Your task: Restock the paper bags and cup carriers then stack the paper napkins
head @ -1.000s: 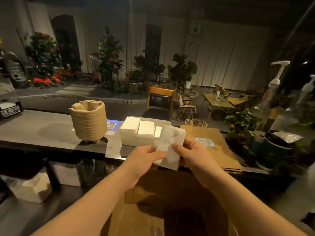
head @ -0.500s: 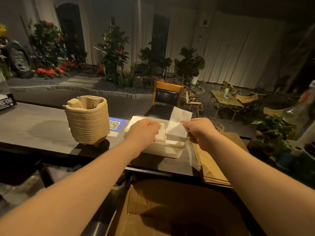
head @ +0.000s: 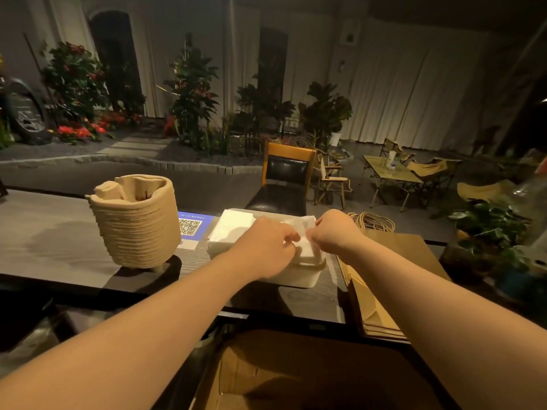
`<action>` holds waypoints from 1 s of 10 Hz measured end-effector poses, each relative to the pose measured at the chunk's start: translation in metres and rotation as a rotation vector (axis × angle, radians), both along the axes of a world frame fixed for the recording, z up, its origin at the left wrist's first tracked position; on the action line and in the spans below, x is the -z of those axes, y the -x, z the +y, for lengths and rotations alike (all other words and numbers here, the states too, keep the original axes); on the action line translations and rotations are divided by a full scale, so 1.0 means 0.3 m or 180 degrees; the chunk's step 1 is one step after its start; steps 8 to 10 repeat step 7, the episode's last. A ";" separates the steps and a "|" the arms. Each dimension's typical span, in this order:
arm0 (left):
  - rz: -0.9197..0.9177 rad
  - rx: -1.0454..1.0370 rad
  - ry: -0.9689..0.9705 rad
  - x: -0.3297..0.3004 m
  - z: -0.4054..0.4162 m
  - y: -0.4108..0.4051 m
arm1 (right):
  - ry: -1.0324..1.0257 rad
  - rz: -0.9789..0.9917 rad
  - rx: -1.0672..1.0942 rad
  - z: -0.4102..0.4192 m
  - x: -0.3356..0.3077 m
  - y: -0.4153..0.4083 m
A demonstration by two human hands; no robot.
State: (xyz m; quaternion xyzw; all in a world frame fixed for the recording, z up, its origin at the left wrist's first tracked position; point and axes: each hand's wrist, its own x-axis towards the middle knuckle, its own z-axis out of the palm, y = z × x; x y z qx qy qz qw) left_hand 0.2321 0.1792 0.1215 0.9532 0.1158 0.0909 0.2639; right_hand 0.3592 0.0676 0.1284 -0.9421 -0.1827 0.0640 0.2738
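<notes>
Napkin lowered onto the tray

Both hands, left hand [head: 268, 247] and right hand [head: 333, 232], pinch the napkin [head: 305, 236], raised earlier; QR card [head: 191, 227] text unreadable.

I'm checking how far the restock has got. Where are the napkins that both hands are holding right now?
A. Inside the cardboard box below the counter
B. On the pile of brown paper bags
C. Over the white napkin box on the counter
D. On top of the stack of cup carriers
C: the left hand and right hand pinch the white napkins right above the white napkin box, between the cup carriers and the paper bags.
</notes>
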 end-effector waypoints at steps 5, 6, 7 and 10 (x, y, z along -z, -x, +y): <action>-0.0027 0.0093 -0.0987 0.072 -0.023 -0.046 | 0.0825 -0.0926 -0.0680 -0.051 0.060 -0.005; -0.0023 0.0090 -0.1018 0.063 -0.033 -0.048 | 0.0735 -0.0918 -0.0702 -0.065 0.066 -0.003; -0.0240 -0.0043 -0.0605 0.064 -0.039 -0.041 | 0.0406 -0.0999 -0.0559 -0.091 0.065 0.013; -0.0240 -0.0043 -0.0605 0.064 -0.039 -0.041 | 0.0406 -0.0999 -0.0559 -0.091 0.065 0.013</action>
